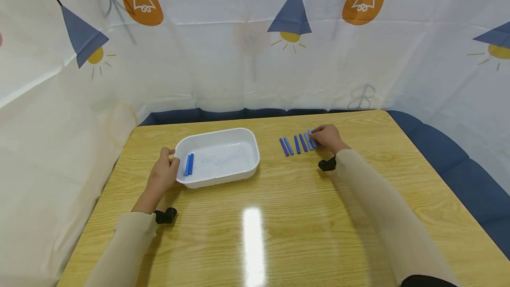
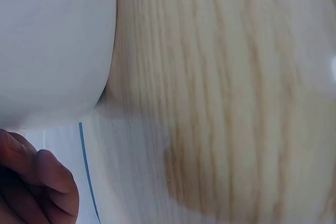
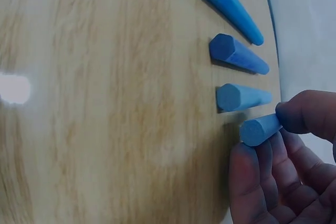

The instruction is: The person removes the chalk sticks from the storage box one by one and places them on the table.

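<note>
My left hand (image 1: pixel 164 172) grips the left rim of a white plastic tray (image 1: pixel 223 178), its fingers curled by the tray's edge in the left wrist view. Two blue chalk sticks (image 1: pixel 189 164) lie side by side at the tray's left end. On the table to the right, my right hand (image 1: pixel 327 137) pinches a light-blue chalk stick (image 3: pixel 260 130) between thumb and fingers, at the right end of a row. Beside it lie another light-blue stick (image 3: pixel 244 97), a darker blue stick (image 3: pixel 237 53) and a bright blue stick (image 3: pixel 231 6); the row continues leftward.
Everything stands on a wood-grain table (image 1: pixel 295 216) with a bright glare near its middle. Behind it hangs a white curtain (image 1: pixel 223 70) printed with lamps and bulbs. A dark blue padded seat (image 1: pixel 454 158) curves around the right side. Each wrist wears a small black camera.
</note>
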Demonstrator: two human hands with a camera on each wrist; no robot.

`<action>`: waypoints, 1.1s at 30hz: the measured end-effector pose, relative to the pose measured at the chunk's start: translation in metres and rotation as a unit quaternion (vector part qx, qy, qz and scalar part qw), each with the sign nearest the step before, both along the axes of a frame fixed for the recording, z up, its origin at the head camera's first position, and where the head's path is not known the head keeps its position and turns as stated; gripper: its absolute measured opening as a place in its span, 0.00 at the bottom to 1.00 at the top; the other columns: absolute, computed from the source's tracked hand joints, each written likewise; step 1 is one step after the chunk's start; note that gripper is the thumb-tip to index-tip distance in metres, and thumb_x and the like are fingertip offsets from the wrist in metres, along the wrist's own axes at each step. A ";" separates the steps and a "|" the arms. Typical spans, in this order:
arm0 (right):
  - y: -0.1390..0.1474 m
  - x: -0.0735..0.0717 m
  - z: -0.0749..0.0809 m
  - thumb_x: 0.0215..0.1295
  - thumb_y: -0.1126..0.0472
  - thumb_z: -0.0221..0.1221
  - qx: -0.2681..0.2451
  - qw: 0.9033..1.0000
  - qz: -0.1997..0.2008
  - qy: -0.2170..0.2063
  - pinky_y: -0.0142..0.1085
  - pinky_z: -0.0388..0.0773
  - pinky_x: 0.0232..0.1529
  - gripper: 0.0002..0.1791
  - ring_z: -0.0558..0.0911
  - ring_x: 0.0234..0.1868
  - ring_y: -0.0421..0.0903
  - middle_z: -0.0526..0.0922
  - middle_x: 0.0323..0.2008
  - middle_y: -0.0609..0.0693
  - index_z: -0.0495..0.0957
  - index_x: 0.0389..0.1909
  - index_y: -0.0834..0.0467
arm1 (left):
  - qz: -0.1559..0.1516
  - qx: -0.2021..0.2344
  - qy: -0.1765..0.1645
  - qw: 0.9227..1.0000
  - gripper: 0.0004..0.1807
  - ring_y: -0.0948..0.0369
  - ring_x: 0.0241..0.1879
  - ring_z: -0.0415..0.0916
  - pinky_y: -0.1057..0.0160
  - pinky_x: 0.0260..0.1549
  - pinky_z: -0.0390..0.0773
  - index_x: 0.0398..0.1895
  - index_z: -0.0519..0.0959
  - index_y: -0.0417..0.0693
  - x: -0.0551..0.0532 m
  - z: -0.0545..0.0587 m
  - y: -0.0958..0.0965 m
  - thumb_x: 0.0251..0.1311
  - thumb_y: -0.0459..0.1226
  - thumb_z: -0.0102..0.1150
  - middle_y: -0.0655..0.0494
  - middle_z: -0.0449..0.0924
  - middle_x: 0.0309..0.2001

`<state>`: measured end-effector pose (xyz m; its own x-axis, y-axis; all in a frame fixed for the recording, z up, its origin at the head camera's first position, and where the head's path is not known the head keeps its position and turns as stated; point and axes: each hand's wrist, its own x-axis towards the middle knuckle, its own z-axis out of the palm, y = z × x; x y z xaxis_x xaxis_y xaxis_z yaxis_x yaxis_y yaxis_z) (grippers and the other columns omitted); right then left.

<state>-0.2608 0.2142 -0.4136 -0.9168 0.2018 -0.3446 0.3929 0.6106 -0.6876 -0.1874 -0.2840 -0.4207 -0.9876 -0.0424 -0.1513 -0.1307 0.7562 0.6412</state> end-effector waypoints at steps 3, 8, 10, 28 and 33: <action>0.001 0.000 -0.002 0.65 0.56 0.58 -0.008 1.000 -0.006 -0.004 0.34 0.79 0.33 0.21 0.77 0.36 0.43 0.77 0.52 0.60 0.77 0.57 0.61 | 0.001 -0.001 0.003 1.000 0.29 0.48 0.44 0.69 0.57 0.38 0.71 0.69 0.52 0.39 0.000 0.000 0.000 0.69 0.45 0.29 0.36 0.72 0.49; 0.002 0.001 -0.002 0.66 0.57 0.57 -0.012 1.000 -0.006 -0.006 0.34 0.78 0.33 0.20 0.77 0.35 0.43 0.77 0.49 0.59 0.76 0.57 0.61 | 0.003 0.000 0.004 1.000 0.29 0.48 0.44 0.69 0.57 0.39 0.71 0.69 0.51 0.39 0.000 0.001 0.000 0.69 0.44 0.29 0.35 0.72 0.50; 0.003 0.002 -0.003 0.66 0.57 0.56 -0.013 1.000 -0.006 -0.007 0.34 0.78 0.33 0.20 0.77 0.35 0.43 0.77 0.49 0.59 0.76 0.57 0.61 | 0.003 0.001 0.002 1.000 0.29 0.48 0.45 0.69 0.57 0.39 0.71 0.69 0.51 0.39 0.000 0.001 -0.001 0.70 0.44 0.29 0.35 0.72 0.51; 0.005 0.004 -0.005 0.65 0.57 0.57 -0.021 1.000 -0.017 0.001 0.33 0.79 0.33 0.21 0.78 0.39 0.46 0.78 0.47 0.59 0.76 0.56 0.62 | -0.004 0.001 0.010 1.000 0.28 0.49 0.42 0.70 0.59 0.35 0.70 0.69 0.52 0.39 0.000 0.000 -0.001 0.70 0.44 0.28 0.38 0.72 0.45; 0.006 0.006 0.000 0.66 0.53 0.57 -0.014 1.000 -0.015 0.006 0.35 0.77 0.35 0.22 0.78 0.38 0.47 0.78 0.46 0.58 0.75 0.56 0.61 | -0.004 -0.001 0.010 1.000 0.28 0.49 0.42 0.70 0.59 0.36 0.70 0.69 0.52 0.39 0.000 0.001 -0.001 0.70 0.44 0.28 0.38 0.72 0.45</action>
